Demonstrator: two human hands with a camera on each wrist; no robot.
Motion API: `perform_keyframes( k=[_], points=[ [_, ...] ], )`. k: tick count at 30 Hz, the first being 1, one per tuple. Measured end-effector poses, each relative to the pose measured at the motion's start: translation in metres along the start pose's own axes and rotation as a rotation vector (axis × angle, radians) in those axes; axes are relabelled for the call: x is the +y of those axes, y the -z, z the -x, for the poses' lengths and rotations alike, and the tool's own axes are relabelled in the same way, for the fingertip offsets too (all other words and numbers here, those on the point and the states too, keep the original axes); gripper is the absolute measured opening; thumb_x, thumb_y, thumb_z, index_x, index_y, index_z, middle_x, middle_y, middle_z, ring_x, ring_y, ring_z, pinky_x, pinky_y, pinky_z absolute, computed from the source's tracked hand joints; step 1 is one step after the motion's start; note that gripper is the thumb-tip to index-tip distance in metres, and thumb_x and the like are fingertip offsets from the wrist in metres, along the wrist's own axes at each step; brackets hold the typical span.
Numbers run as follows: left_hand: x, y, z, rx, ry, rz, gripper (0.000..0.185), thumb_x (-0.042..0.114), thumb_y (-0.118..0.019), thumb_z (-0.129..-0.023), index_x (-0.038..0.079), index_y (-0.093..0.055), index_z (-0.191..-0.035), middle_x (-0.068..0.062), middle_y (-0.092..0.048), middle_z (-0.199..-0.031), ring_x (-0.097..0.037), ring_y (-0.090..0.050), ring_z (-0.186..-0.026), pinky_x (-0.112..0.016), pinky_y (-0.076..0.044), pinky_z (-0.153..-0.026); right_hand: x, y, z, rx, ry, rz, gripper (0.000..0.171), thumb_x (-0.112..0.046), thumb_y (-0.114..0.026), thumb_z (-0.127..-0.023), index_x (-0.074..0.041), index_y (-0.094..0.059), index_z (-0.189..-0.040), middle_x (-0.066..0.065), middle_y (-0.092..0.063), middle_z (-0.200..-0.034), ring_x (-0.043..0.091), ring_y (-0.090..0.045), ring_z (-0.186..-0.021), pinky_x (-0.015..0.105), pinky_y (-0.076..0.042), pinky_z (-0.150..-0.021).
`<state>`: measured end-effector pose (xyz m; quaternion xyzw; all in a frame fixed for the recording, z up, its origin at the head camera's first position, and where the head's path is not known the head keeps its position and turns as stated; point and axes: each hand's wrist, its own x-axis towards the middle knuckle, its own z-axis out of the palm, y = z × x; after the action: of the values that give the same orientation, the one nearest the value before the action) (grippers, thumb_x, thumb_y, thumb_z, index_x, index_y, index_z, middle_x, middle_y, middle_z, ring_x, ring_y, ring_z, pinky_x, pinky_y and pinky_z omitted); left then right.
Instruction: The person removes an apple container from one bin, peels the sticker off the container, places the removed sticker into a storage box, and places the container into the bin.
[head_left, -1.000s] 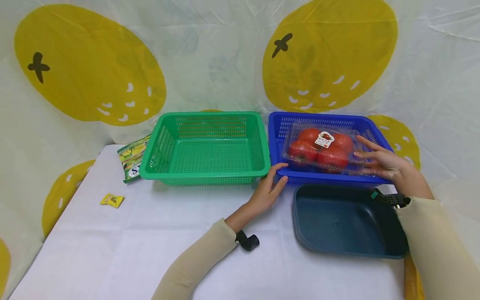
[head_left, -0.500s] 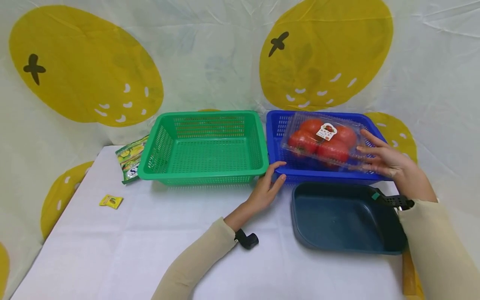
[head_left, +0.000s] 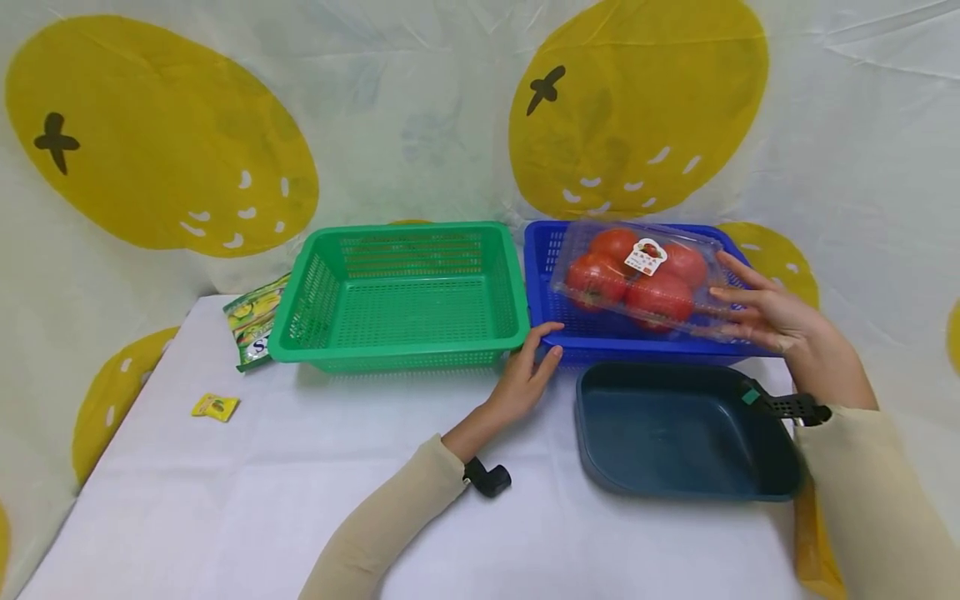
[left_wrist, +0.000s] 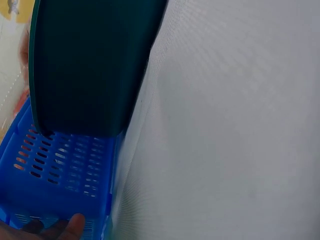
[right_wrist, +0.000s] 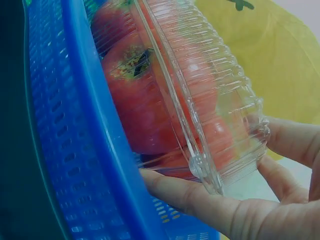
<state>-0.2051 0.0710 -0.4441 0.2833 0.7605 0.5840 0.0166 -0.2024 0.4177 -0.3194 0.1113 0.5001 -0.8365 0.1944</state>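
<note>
My right hand (head_left: 767,318) grips the right end of a clear plastic box of red tomatoes (head_left: 637,279). The box hangs tilted just above the blue basket (head_left: 542,275). In the right wrist view my fingers (right_wrist: 200,200) lie under the tomato box (right_wrist: 165,100), over the blue basket's wall (right_wrist: 75,125). My left hand (head_left: 528,379) rests with fairly straight fingers against the blue basket's front left corner, thumb at the rim. The left wrist view shows a fingertip (left_wrist: 65,227) against the basket wall (left_wrist: 60,170).
A dark teal tray (head_left: 675,433) sits in front of the blue basket, also seen as the tray (left_wrist: 90,60) in the left wrist view. A green basket (head_left: 405,292) stands to the left. A green snack packet (head_left: 251,321) and a small yellow packet (head_left: 215,407) lie far left.
My right hand has raised the tomato box up from inside the blue basket to above its rim. My left hand has stayed at the basket's corner.
</note>
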Motion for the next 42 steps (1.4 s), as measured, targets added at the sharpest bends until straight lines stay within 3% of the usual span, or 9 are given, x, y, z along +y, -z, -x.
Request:
perform_keyframes(
  k=[12, 17, 20, 24, 27, 29, 32, 38, 42],
  points=[
    [0.009, 0.004, 0.01, -0.031, 0.034, -0.024, 0.051, 0.027, -0.042, -0.106, 0.012, -0.026, -0.152, -0.019, -0.039, -0.151, -0.032, -0.043, -0.135, -0.046, -0.047, -0.101, 0.003, -0.006, 0.013, -0.065, 0.12, 0.104, 0.072, 0.003, -0.041, -0.101, -0.041, -0.018, -0.153, -0.001, -0.044, -0.126, 0.022, -0.066, -0.097, 0.045, -0.059, -0.076],
    [0.022, 0.014, 0.02, -0.002, 0.061, 0.028, 0.051, 0.027, -0.042, -0.106, 0.008, -0.029, -0.151, -0.022, -0.044, -0.145, -0.037, -0.049, -0.129, -0.041, -0.046, -0.102, 0.002, -0.007, 0.019, -0.115, 0.144, 0.061, 0.069, 0.006, -0.039, -0.101, -0.041, -0.029, -0.151, 0.0, -0.052, -0.121, 0.024, -0.067, -0.097, 0.045, -0.059, -0.075],
    [0.027, 0.018, 0.024, 0.092, 0.045, 0.124, 0.039, 0.024, -0.045, -0.105, 0.003, -0.046, -0.138, -0.023, -0.066, -0.111, -0.036, -0.067, -0.1, -0.033, -0.057, -0.084, 0.001, -0.008, 0.023, -0.145, 0.158, 0.031, 0.065, 0.007, -0.037, -0.101, -0.04, -0.045, -0.145, 0.002, -0.055, -0.12, 0.026, -0.067, -0.098, 0.047, -0.058, -0.075],
    [0.032, 0.023, 0.021, 0.197, -0.095, 0.204, 0.024, 0.013, -0.053, -0.102, -0.005, -0.057, -0.117, -0.022, -0.067, -0.081, -0.034, -0.068, -0.07, -0.033, -0.058, -0.06, -0.001, -0.012, 0.029, -0.161, 0.175, 0.053, 0.06, 0.007, -0.037, -0.101, -0.036, -0.054, -0.139, 0.003, -0.053, -0.121, 0.027, -0.068, -0.097, 0.046, -0.059, -0.075],
    [0.043, 0.03, 0.012, 0.226, -0.251, 0.157, 0.03, 0.003, -0.061, -0.095, -0.009, -0.053, -0.122, -0.023, -0.065, -0.103, -0.035, -0.065, -0.093, -0.04, -0.058, -0.074, -0.003, -0.017, 0.033, -0.144, 0.185, 0.123, 0.061, 0.006, -0.037, -0.101, -0.038, -0.051, -0.141, 0.001, -0.041, -0.129, 0.023, -0.067, -0.097, 0.044, -0.059, -0.076],
    [0.052, 0.034, 0.003, 0.217, -0.291, 0.112, 0.047, 0.003, -0.067, -0.091, -0.006, -0.047, -0.132, -0.02, -0.057, -0.124, -0.032, -0.057, -0.114, -0.044, -0.053, -0.089, -0.004, -0.021, 0.035, -0.114, 0.192, 0.17, 0.062, 0.005, -0.038, -0.101, -0.039, -0.048, -0.143, 0.001, -0.034, -0.132, 0.02, -0.066, -0.096, 0.042, -0.059, -0.076],
    [0.065, 0.038, -0.008, 0.169, -0.226, 0.054, 0.075, 0.012, -0.075, -0.085, 0.005, -0.033, -0.148, -0.013, -0.042, -0.145, -0.024, -0.043, -0.132, -0.042, -0.045, -0.103, -0.003, -0.027, 0.038, -0.1, 0.182, 0.187, 0.062, 0.005, -0.039, -0.101, -0.04, -0.047, -0.143, -0.001, -0.035, -0.134, 0.019, -0.066, -0.099, 0.043, -0.059, -0.077],
    [0.075, 0.042, -0.014, 0.134, 0.012, 0.031, 0.105, 0.024, -0.085, -0.075, 0.016, -0.018, -0.156, -0.004, -0.027, -0.158, -0.022, -0.037, -0.14, -0.035, -0.039, -0.109, 0.006, -0.036, 0.041, -0.322, 0.127, 0.076, 0.063, 0.009, -0.032, -0.102, -0.033, -0.042, -0.148, 0.003, -0.049, -0.131, 0.026, -0.063, -0.112, 0.047, -0.055, -0.087],
    [0.072, 0.044, -0.008, 0.155, 0.02, 0.032, 0.109, 0.02, -0.088, -0.071, 0.015, -0.02, -0.156, -0.003, -0.026, -0.159, -0.024, -0.038, -0.14, -0.037, -0.038, -0.11, 0.01, -0.041, 0.044, -0.33, 0.132, 0.139, 0.063, 0.007, -0.033, -0.102, -0.034, -0.038, -0.15, 0.0, -0.047, -0.133, 0.023, -0.059, -0.113, 0.045, -0.054, -0.089]
  ],
)
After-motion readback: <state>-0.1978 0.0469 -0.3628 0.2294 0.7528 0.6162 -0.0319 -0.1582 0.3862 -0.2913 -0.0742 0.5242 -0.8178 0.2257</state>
